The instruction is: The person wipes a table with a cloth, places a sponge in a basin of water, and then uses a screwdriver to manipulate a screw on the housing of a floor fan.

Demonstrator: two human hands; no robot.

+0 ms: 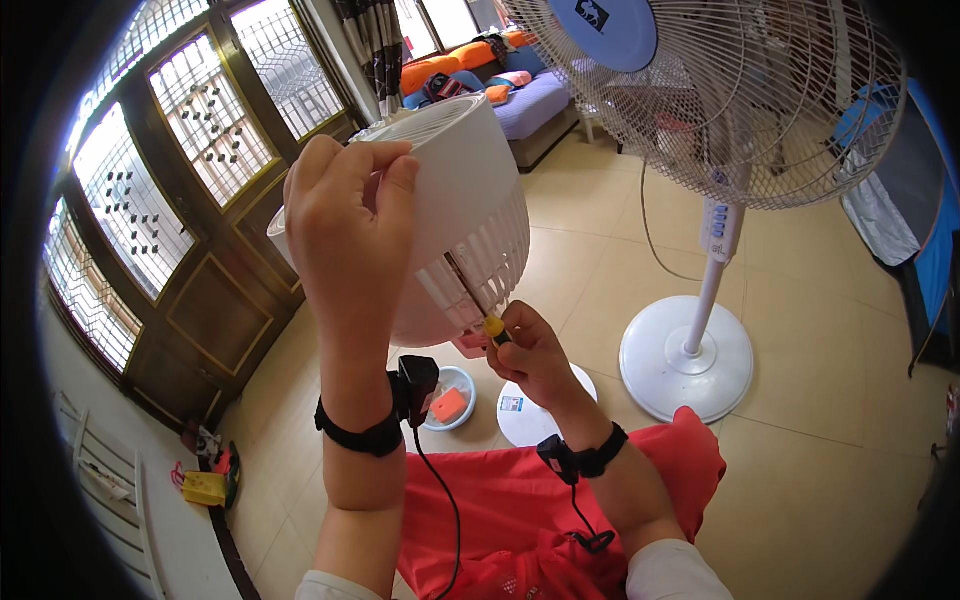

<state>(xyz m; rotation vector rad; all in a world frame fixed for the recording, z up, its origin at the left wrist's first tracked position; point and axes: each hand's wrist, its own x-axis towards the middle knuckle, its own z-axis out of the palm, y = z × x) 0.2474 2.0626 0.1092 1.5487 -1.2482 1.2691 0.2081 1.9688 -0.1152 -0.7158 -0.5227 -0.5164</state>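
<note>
A white fan housing (465, 185) with slotted sides is held up in front of me, tilted. My left hand (350, 225) is closed on its upper left edge, with the fingertips hidden behind the knuckles. Pinched in my right hand (530, 355) is a screwdriver (494, 326) with a yellow and black handle. Its thin shaft slants up and to the left against the slots in the lower part of the housing; the tip's exact contact cannot be made out. Below the housing, a small pinkish part (470, 345) shows beside my right fingers.
On the floor are a light blue basin (470, 412) holding an orange sponge-like block (449, 404), and a round white base (515, 430). A large standing fan (700, 330) rises at the right, near a blue tent (935, 270). Red cloth (480, 500) covers my lap.
</note>
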